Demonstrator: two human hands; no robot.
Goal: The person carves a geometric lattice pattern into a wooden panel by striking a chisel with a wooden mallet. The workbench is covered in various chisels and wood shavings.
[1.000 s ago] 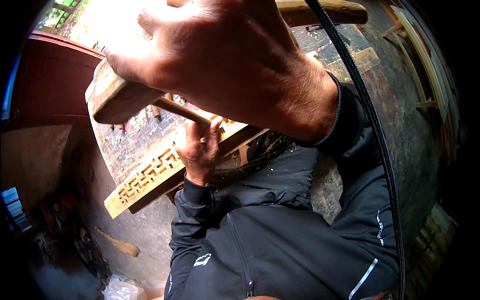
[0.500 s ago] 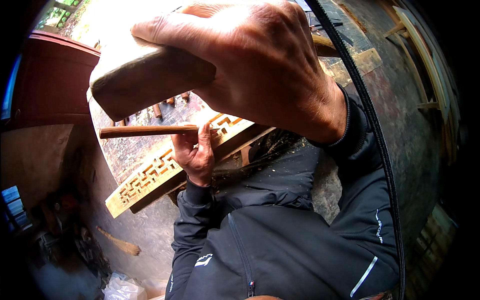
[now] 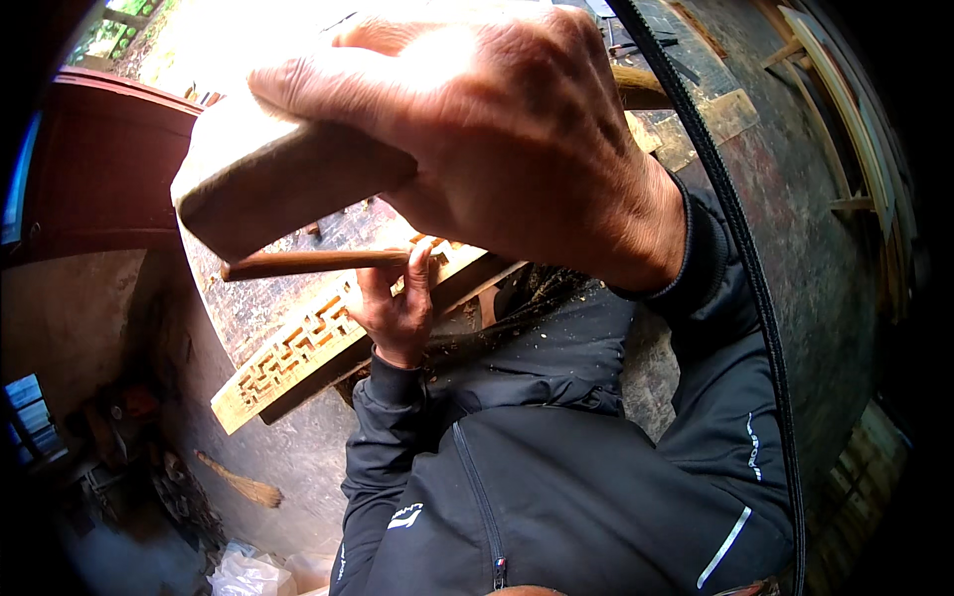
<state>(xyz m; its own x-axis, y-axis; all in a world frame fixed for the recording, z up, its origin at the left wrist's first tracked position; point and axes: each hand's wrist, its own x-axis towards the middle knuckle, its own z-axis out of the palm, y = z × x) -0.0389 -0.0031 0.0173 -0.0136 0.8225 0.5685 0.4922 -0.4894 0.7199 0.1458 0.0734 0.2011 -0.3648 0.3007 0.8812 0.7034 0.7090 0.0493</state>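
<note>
Close to the camera, my right hand [image 3: 497, 139] is wrapped around a thick wooden block [image 3: 298, 184], held above the workbench. Below it, my left hand [image 3: 393, 313] grips a chisel by its slim round wooden handle [image 3: 298, 264]. The handle lies almost level in the picture, its butt end pointing left beneath the block. The chisel's working end is hidden by my fingers and right hand. My left hand is over a long pale board [image 3: 238, 407] with an angular lattice pattern cut into it. My right hand hides the board's far end.
The board lies along the near edge of the worn bench [image 3: 263, 313]. Beyond my right hand are a wood offcut [image 3: 720, 119] and dark tools [image 3: 646, 45]. A black zipper strip [image 3: 730, 199] crosses the right side. A hand broom [image 3: 243, 482] and white plastic bag [image 3: 248, 571] are at lower left.
The wooden block has come down slightly and left with my right hand. The chisel's butt end has shifted right, and my left hand has moved a little.
</note>
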